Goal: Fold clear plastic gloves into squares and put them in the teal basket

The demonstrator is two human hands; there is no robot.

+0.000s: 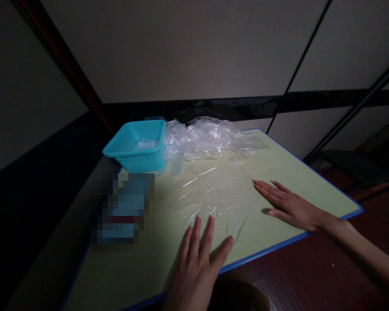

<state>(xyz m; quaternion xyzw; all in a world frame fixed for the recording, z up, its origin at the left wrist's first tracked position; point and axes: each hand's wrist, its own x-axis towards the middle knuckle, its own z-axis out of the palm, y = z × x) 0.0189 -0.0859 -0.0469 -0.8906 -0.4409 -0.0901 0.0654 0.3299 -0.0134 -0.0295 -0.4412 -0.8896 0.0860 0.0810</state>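
A clear plastic sheet [210, 190] lies spread flat on the pale green table [291, 168]. My left hand [197, 263] rests flat at the near edge of the sheet, fingers stretched out and slightly apart. My right hand [288, 205] lies flat on the table at the sheet's right edge, fingers extended and pointing left. Neither hand holds anything.
A turquoise plastic tub [136, 149] stands at the table's far left corner. A crumpled heap of clear plastic [204, 138] lies beside it at the back. A blurred-out object [123, 209] sits on the left. The blue table edge [266, 252] runs near me, above a dark floor.
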